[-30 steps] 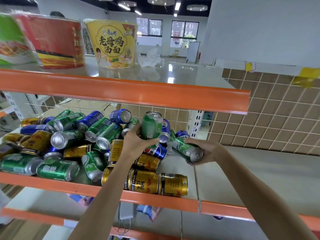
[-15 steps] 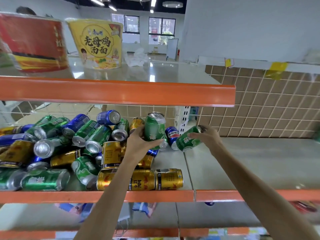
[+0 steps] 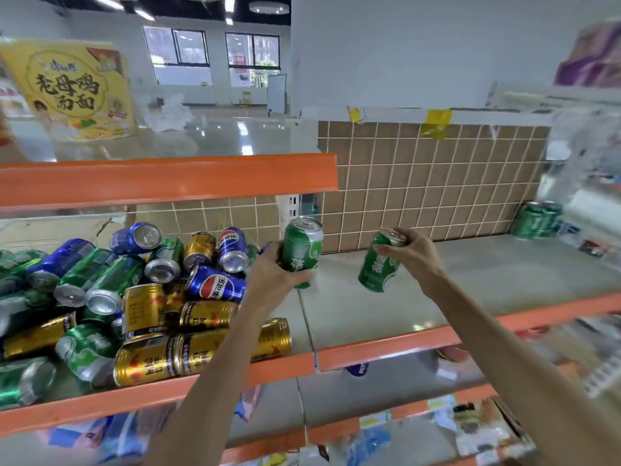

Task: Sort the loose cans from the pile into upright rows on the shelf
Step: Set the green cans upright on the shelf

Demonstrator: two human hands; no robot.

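Heap of loose cans (image 3: 134, 307) lying left of left hand (image 3: 272, 280), on the shelf (image 3: 379, 346): green, blue and gold, all on their sides, jumbled, some stacked on others. Gold cans (image 3: 188, 354) at front edge, just below-left of left forearm. Left hand wrapped around lower body of green can (image 3: 302, 250), fingers curled on its near side, thumb side hidden; can upright, top rim up, right at the heap's right edge, over the seam between shelf boards. Second green can (image 3: 379, 260) just right of that, apart from it, gripped from the top end by right hand (image 3: 411, 255), fingers curled over the rim; can tilted, top leaning right, base off the shelf board or barely at it, cannot tell. More green cans (image 3: 537, 220) standing well right of right hand, at back corner, blurred. Versus half a second back: both held cans carried rightwards off the heap, right-hand can turned from lying nearly sideways to near upright, left-hand can upright as before.
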